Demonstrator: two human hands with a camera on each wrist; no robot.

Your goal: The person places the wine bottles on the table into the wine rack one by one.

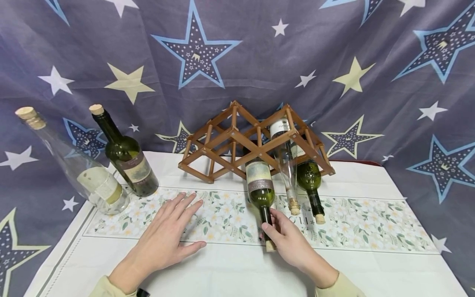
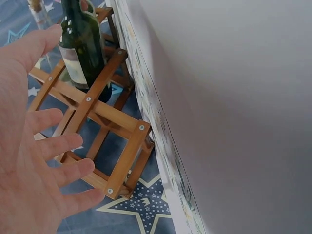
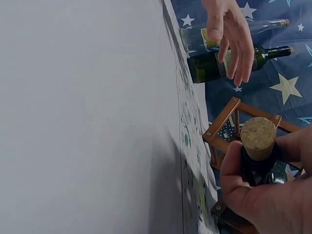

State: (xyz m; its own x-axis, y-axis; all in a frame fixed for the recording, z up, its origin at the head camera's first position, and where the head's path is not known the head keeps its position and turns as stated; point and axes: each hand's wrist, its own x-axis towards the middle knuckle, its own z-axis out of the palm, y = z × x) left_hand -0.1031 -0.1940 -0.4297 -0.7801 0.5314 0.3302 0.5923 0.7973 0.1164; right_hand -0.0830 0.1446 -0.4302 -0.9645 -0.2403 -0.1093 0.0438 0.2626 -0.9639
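My right hand (image 1: 291,241) grips the neck of a dark green wine bottle (image 1: 261,183), whose body lies in a lower opening of the wooden wine rack (image 1: 231,134). Its cork (image 3: 258,138) points toward me. Beside it in the rack lie a clear bottle (image 1: 286,165) and another green bottle (image 1: 309,175), both with corked necks tilted down toward the front. My left hand (image 1: 167,233) hovers over the floral runner with its fingers spread, holding nothing. In the left wrist view, its fingers (image 2: 66,146) overlap the rack.
At the left, a clear corked bottle (image 1: 85,173) and a green corked bottle (image 1: 128,159) stand upright on the white tablecloth (image 1: 222,268). A floral runner (image 1: 222,218) crosses the table. Behind the rack hangs a star-patterned curtain (image 1: 259,74).
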